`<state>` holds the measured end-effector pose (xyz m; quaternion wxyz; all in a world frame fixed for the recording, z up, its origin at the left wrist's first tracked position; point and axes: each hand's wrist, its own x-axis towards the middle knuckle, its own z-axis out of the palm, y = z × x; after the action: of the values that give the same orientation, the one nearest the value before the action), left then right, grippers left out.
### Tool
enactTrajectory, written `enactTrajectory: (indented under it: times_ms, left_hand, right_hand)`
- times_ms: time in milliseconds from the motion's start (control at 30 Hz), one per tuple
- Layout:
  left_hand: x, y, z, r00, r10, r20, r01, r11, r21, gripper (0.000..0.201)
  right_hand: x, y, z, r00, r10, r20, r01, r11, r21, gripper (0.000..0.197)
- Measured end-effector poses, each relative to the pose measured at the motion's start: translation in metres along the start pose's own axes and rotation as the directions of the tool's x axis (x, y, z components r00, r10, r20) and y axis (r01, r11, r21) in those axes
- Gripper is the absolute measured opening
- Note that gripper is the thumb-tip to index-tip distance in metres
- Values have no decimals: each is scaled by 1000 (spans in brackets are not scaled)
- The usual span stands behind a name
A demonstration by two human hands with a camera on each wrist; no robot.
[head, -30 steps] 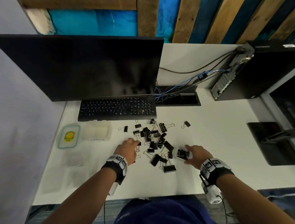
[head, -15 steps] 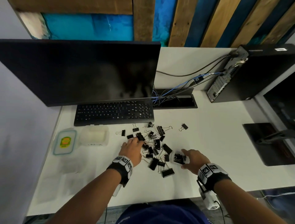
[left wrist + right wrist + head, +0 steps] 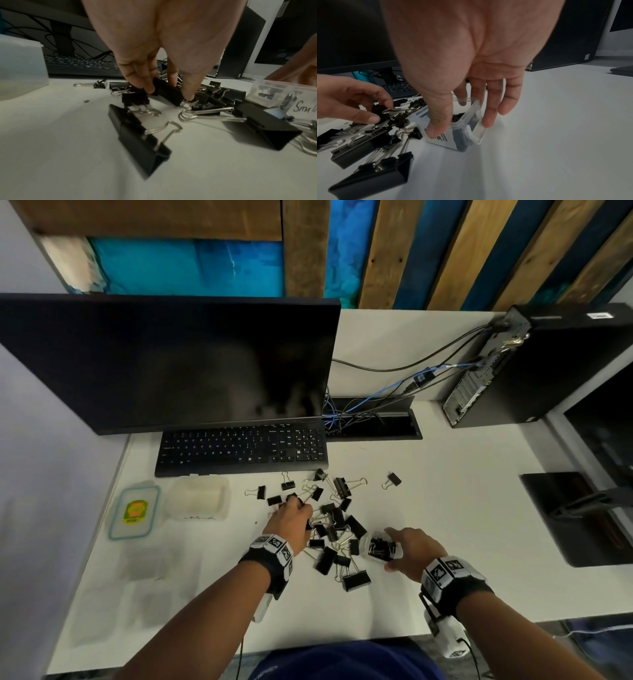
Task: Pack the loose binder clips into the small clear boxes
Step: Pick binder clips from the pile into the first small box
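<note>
A person sat at a white desk [image 3: 445,508], midway through packing. Their left hand [image 3: 291,523] pinched a black binder clip [image 3: 167,90] between thumb and fingertips within the loose pile [image 3: 337,525]. Their right hand [image 3: 412,549] curled round a small clear box [image 3: 453,134] marked "Small", lid open, clips already inside. The clip looked due to be carried across next. Roughly two dozen clips lay scattered; two more containers [image 3: 198,499] stood to the left.

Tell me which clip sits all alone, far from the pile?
The small black binder clip on the desk, right of the pile and past the keyboard's right end. Nothing touches it; the others crowd together.
</note>
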<state>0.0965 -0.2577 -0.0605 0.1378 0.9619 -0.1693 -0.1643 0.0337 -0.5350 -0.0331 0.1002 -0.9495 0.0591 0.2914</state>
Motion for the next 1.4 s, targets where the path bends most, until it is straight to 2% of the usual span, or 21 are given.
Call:
enactTrajectory:
  times_ms: [67,167,300,400,533,633,733,767,867,933,1000,1067,1167,1300,1400]
  left_hand:
    - [2,4,1,1000,3,-26,-5,999,-45,33]
    - [4,6,1,997,26,-72,-35,993,-115,47]
    - [-3,-5,-3,990,-32,-140,3,980,-199,38]
    - [-12,-16,-6,987,-63,-147,33,980,-198,33]
    - [-22,-23,-8,989,-87,-121,63,979,-194,27]
    - [-31,-20,-7,985,-117,-124,87,970,-229,23]
    - [-42,-11,-13,990,-105,-97,73,955,-287,26]
    - [-46,-8,-16,994,-93,-59,69,947,-314,35]
    - [-63,6,-26,996,-45,77,73,910,-409,78]
    - [-75,18,-30,995,-35,95,72,899,-431,96]
    - [-87,26,-29,996,-82,42,92,895,-436,95]
    - [-101,28,-23,983,-184,-18,154,868,-472,91]
    - [-125,31,-12,963,-264,-53,211,862,-460,81]
    - [-152,29,-7,933,-354,-62,298,858,-418,71]
    - [-165,17,-14,921,-384,-71,321,849,-420,69]
  right_hand:
    - [0,0,0,1000,3,-5,-3,1000,15,82]
    - [-1,1,1,1000,-9,-7,9,1000,16,81]
    - [-3,2,1,999,-41,1,41,999,10,78]
    - [-5,8,-4,999,-42,-16,43,994,97,79]
    - [-7,5,-19,981,-122,-154,163,944,286,73]
    - [-6,-13,-32,958,-228,-173,273,912,307,76]
    - [-5,-41,-45,920,-377,-110,392,893,219,74]
    - [-6,-50,-49,900,-425,-97,436,878,198,71]
    - [-8,-73,-53,831,-554,-54,554,816,167,59]
    - [-10,-84,-51,779,-626,-17,621,768,155,57]
    - [-13,-95,-48,739,-673,11,665,732,147,62]
    - [-17,-103,-43,703,-711,29,704,701,117,63]
    - [-22,-115,-34,691,-718,85,716,696,57,63]
    - [-29,-129,-16,689,-712,135,715,698,33,79]
    - [-30,-143,-9,654,-737,171,742,669,48,82]
